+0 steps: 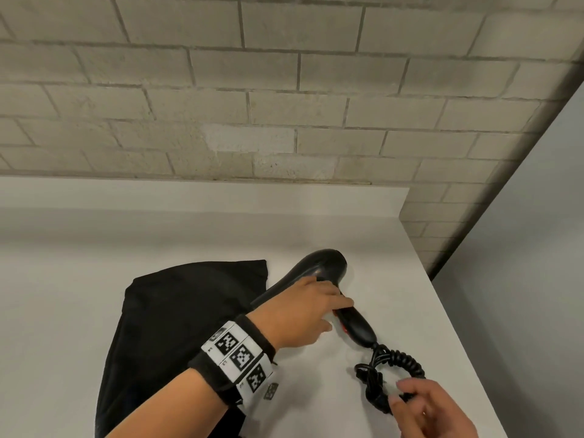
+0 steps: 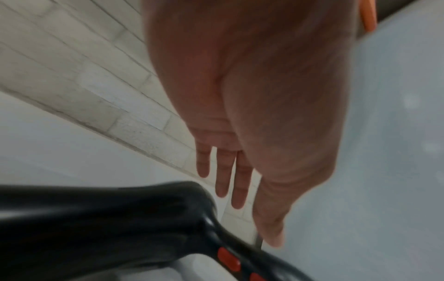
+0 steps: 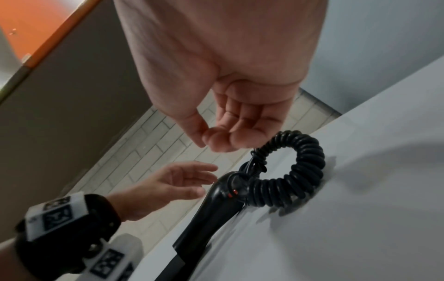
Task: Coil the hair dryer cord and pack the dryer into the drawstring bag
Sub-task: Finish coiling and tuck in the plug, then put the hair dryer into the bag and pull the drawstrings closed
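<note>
A black hair dryer [image 1: 319,267] with red switches lies on the white table [image 1: 94,263], nozzle over the flat black drawstring bag [image 1: 177,311]. Its coiled cord [image 1: 401,358] is bundled in a loop at the handle's end. My left hand [image 1: 300,311] hovers over the handle where it joins the body. In the left wrist view its fingers [image 2: 225,171] are straight above the dryer [image 2: 120,218], gripping nothing. My right hand [image 1: 423,403] is at the near side of the cord bundle. In the right wrist view its fingers [image 3: 228,129] curl loosely just above the coil [image 3: 307,171], holding nothing.
A grey brick wall [image 1: 252,90] stands right behind the table. The table's right edge [image 1: 458,327] runs close to the cord, with floor beyond it. A black band with white marker tags [image 1: 240,358] wraps my left wrist.
</note>
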Demonstrator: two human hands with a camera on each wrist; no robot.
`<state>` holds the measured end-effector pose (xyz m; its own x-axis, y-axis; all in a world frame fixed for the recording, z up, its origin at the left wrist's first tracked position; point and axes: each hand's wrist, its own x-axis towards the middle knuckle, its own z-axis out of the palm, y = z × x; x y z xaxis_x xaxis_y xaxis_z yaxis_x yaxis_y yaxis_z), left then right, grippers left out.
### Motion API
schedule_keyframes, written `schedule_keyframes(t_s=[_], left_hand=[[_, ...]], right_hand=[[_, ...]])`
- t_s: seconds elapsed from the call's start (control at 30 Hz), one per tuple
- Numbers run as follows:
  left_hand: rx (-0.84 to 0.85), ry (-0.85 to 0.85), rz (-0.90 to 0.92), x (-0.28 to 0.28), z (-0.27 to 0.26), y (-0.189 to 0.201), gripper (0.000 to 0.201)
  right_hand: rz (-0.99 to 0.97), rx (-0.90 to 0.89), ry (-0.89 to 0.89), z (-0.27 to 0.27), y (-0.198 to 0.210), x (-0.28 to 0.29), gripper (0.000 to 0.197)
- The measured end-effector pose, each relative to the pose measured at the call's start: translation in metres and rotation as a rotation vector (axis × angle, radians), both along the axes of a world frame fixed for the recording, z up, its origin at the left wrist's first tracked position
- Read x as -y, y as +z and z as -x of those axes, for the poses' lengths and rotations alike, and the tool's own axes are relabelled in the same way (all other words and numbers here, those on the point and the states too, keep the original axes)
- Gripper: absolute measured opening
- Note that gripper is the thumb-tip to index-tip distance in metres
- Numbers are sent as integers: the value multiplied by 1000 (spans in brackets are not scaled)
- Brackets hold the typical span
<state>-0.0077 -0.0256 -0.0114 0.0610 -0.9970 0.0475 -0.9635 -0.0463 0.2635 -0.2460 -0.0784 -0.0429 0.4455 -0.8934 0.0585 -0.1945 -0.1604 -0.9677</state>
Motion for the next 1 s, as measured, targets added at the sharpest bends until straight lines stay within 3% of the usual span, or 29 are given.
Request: schedule_keyframes(t_s=[0.13, 0.33, 0.4, 0.5, 0.6, 0.67, 0.77, 0.87, 1.0], left_hand=[[-267, 185, 86, -59, 13, 17, 36], [-426, 435, 66, -160, 24, 11, 16], [-418, 522, 45, -195, 21, 3, 7], [-341, 608, -67, -246, 12, -16, 28], [-251, 599, -192, -286, 8, -35, 53], [-219, 605, -229, -302, 7, -46, 57], [-234, 640, -219, -313, 5, -54, 42], [-334, 670, -186, -319, 1, -49, 26], [-385, 774, -98, -324, -5, -44, 27]], right_hand=[[39, 3, 163, -9, -7, -9, 57], [167, -196, 686, -28, -14, -22, 14], [232, -262, 798, -43, -10, -36, 17], [350, -414, 978, -66, -6, -58, 24], [353, -534, 1068, -91, 2, -82, 29], [372, -589, 1109, -107, 3, -95, 37], [411, -648, 1193, -126, 1, -109, 40], [482, -592, 1238, -137, -4, -121, 25], [528, -554, 1186, -156, -5, -139, 21]])
